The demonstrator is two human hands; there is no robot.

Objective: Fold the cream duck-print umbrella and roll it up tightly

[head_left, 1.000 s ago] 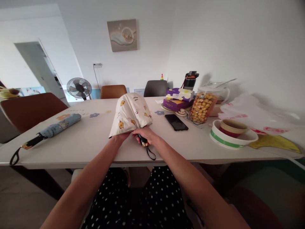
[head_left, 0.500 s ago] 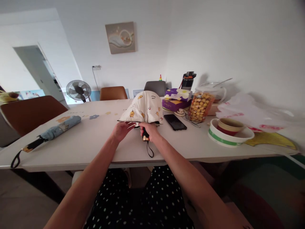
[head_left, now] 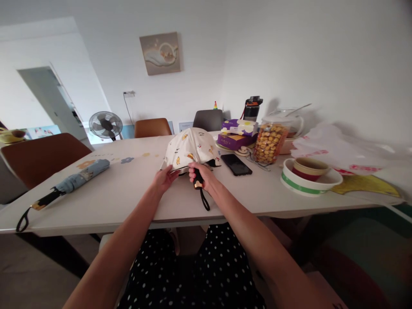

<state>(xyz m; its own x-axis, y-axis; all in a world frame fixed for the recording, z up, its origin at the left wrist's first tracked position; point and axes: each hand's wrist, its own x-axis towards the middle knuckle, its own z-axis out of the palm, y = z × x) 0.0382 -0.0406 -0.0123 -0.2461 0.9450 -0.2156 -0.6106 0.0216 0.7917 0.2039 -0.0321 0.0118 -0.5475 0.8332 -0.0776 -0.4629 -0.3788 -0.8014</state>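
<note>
A cream umbrella [head_left: 189, 148] printed with small yellow figures lies half collapsed on the white table [head_left: 128, 189] in front of me. My right hand [head_left: 202, 177] is closed round its black handle, whose wrist strap hangs over the table edge. My left hand [head_left: 166, 178] pinches the lower edge of the canopy fabric at its left side.
A folded blue umbrella [head_left: 69, 180] lies at the left. A black phone [head_left: 236, 164], purple boxes [head_left: 236, 136], a jar of yellow snacks [head_left: 269, 143], a bowl [head_left: 309, 176], a white plastic bag [head_left: 341, 152] and a dark bottle [head_left: 252, 109] crowd the right. Chairs [head_left: 38, 156] and a fan [head_left: 105, 124] stand beyond.
The canopy has been pushed away from me and squashed shorter. My right hand has shifted forward along the handle; my left hand has moved up to the canopy's edge.
</note>
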